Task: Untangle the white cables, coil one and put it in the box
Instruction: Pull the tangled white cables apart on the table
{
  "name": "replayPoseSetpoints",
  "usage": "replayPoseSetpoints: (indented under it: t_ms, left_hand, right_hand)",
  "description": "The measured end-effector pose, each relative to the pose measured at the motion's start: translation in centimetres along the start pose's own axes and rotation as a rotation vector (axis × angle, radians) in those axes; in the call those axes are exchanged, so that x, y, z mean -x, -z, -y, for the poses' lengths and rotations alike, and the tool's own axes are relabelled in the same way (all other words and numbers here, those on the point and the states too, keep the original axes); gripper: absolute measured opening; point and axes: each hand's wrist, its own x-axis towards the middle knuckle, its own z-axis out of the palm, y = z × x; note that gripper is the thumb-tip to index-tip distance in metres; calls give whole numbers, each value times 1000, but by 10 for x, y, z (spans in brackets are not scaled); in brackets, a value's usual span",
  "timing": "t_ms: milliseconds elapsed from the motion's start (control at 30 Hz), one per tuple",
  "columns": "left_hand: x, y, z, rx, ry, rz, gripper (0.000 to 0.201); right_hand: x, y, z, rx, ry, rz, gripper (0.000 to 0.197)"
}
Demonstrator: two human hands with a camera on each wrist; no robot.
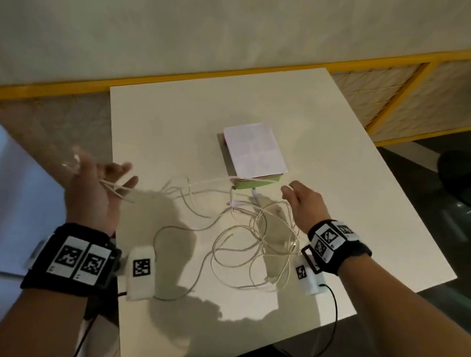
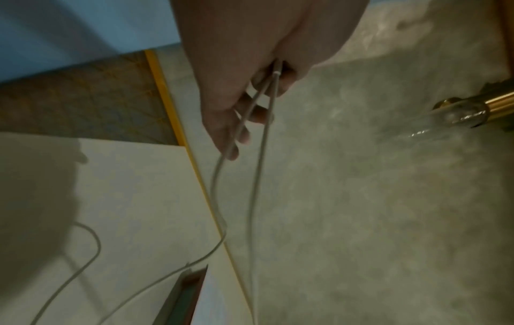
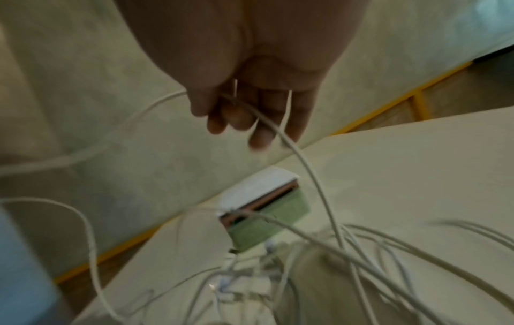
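The left hand (image 1: 92, 185) was raised off the desk's left edge, pinching a doubled strand of white cable (image 2: 258, 123) between thumb and fingers; the right hand (image 1: 301, 203), fingers loosely curled round other strands, hovered just beside the box (image 1: 256, 150); the white cables (image 1: 251, 243) lay tangled on the desk (image 1: 379, 202) between both hands. A strand looked snagged at the box's lid, so a hard pull would likely drag the box or tighten the knot.
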Motion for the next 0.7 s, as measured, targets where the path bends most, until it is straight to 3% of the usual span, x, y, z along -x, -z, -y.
replayPoseSetpoints:
  t_ms: [67, 133, 233, 300, 367, 467, 600, 700]
  left_hand:
    - [14, -15, 16, -86, 44, 100, 46]
    - [32, -34, 33, -394, 19, 220, 54]
    - [57, -64, 52, -720, 25, 409, 44]
    - [66, -82, 57, -702, 105, 442, 50]
    - [67, -93, 59, -605, 103, 399, 41]
    - [62, -94, 54, -543, -14, 335, 29]
    - [39, -85, 31, -322, -50, 257, 25]
    - [31, -77, 17, -232, -66, 273, 23]
  right_hand:
    - [3, 6, 22, -44, 118, 29, 29]
    - [6, 6, 47, -124, 229, 70, 23]
    - [11, 5, 77, -192, 392, 162, 25]
    - [17, 4, 87, -170, 491, 231, 26]
    - [21, 3, 87, -166, 541, 279, 23]
    - [23, 3, 70, -145, 443, 311, 12]
    - [22, 11, 20, -21, 192, 296, 34]
    - [29, 20, -13, -71, 139, 190, 35]
